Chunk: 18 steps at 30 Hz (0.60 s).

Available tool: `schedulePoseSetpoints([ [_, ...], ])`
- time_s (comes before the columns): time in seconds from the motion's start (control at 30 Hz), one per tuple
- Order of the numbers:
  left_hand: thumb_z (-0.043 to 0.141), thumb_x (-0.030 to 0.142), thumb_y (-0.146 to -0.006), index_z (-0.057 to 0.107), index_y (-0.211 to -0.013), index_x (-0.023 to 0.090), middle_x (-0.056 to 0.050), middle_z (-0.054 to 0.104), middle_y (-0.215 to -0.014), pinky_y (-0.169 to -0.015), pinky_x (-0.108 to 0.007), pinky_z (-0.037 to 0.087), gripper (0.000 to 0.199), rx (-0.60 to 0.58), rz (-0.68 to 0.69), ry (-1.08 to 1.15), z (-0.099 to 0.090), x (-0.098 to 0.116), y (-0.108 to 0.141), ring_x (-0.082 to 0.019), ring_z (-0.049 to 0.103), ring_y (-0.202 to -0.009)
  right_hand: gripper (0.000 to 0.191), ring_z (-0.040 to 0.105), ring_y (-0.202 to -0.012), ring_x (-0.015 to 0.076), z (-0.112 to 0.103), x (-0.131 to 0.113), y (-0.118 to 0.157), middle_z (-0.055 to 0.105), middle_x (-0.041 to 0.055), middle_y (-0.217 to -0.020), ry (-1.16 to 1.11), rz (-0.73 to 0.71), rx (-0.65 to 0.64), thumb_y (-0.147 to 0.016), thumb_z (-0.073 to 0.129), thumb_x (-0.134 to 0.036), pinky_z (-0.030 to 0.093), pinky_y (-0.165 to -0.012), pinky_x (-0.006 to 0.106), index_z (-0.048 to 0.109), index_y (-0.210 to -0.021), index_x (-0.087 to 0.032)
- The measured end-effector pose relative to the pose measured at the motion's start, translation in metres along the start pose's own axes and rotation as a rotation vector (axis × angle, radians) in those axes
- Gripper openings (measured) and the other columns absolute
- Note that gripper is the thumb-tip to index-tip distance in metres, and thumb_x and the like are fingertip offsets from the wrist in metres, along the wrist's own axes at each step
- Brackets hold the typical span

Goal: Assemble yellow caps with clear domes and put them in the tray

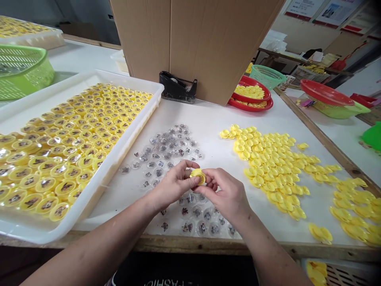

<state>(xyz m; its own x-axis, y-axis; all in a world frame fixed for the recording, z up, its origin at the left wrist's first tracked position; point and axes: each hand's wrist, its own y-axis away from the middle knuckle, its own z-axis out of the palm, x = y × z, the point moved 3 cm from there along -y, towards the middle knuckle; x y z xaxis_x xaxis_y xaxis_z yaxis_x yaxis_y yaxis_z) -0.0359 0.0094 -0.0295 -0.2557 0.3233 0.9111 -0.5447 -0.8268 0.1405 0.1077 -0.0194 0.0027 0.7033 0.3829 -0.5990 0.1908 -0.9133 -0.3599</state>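
A small round yellow plastic piece (198, 176) is held between my two hands above the middle of the white table. My left hand (178, 180) pinches its left side between thumb and fingers. The fingers of my right hand (224, 190) close on its right edge. Clear round discs with small printed pictures (159, 172) lie loose beneath and beyond my hands. To the right spreads a pile of yellow pieces (268, 167). At the left, a white tray (119, 159) holds rows of yellow pieces bearing printed discs.
A tall cardboard box (193, 43) stands at the back with a black tape dispenser (177, 88) before it. Red plates (251, 106) of yellow pieces stand back right. A green basket (35, 79) sits far left. The table's wooden edge (190, 244) runs in front.
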Motion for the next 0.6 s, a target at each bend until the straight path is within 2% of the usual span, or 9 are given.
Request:
schedulePoseSetpoints([
  [0.1, 0.068, 0.03, -0.078, 0.052, -0.097, 0.014, -0.004, 0.061, -0.086, -0.065, -0.024, 0.043, 0.03, 0.011, 0.075, -0.123, -0.002, 0.002, 0.0, -0.012, 0.055, -0.074, 0.03, 0.059, -0.068, 0.0132, -0.001, 0.012, -0.003, 0.062, 0.0021, -0.086, -0.299, 0.19, -0.057, -0.075, 0.071, -0.03, 0.052, -0.062, 0.026, 0.061, -0.102, -0.021],
  [0.2, 0.067, 0.031, -0.078, 0.055, -0.098, 0.015, -0.005, 0.062, -0.09, -0.068, -0.026, 0.045, 0.029, 0.036, 0.144, -0.221, -0.003, 0.002, 0.0, -0.013, 0.057, -0.078, 0.02, 0.061, -0.075, 0.0148, 0.002, 0.016, -0.005, 0.065, 0.0024, -0.087, -0.475, 0.249, -0.102, -0.078, 0.068, -0.031, 0.053, -0.07, 0.03, 0.062, -0.094, -0.021],
  [0.33, 0.069, 0.033, -0.076, 0.06, -0.096, 0.015, -0.007, 0.064, -0.09, -0.072, -0.028, 0.047, 0.028, 0.107, 0.164, -0.328, -0.003, 0.003, 0.001, -0.016, 0.059, -0.081, 0.017, 0.063, -0.074, 0.0159, 0.008, 0.017, -0.002, 0.067, 0.0025, -0.083, -0.524, 0.274, -0.049, -0.078, 0.067, -0.031, 0.054, -0.071, 0.031, 0.06, -0.09, -0.02],
  [0.47, 0.067, 0.034, -0.077, 0.062, -0.094, 0.016, -0.007, 0.065, -0.085, -0.066, -0.027, 0.047, 0.025, 0.181, 0.141, -0.426, -0.003, 0.005, 0.002, -0.017, 0.059, -0.076, 0.013, 0.062, -0.07, 0.0157, 0.014, 0.017, 0.001, 0.066, 0.0024, -0.081, -0.525, 0.27, -0.034, -0.081, 0.062, -0.031, 0.054, -0.067, 0.03, 0.06, -0.088, -0.02],
  [0.6, 0.067, 0.027, -0.075, 0.063, -0.087, 0.017, -0.006, 0.066, -0.077, -0.059, -0.026, 0.046, 0.017, 0.235, 0.122, -0.418, 0.005, -0.001, 0.002, -0.016, 0.058, -0.067, 0.017, 0.065, -0.069, 0.017, 0.012, 0.021, 0.002, 0.068, 0.0027, -0.078, -0.598, 0.346, -0.032, -0.077, 0.065, -0.035, 0.055, -0.063, 0.026, 0.062, -0.086, -0.02],
])
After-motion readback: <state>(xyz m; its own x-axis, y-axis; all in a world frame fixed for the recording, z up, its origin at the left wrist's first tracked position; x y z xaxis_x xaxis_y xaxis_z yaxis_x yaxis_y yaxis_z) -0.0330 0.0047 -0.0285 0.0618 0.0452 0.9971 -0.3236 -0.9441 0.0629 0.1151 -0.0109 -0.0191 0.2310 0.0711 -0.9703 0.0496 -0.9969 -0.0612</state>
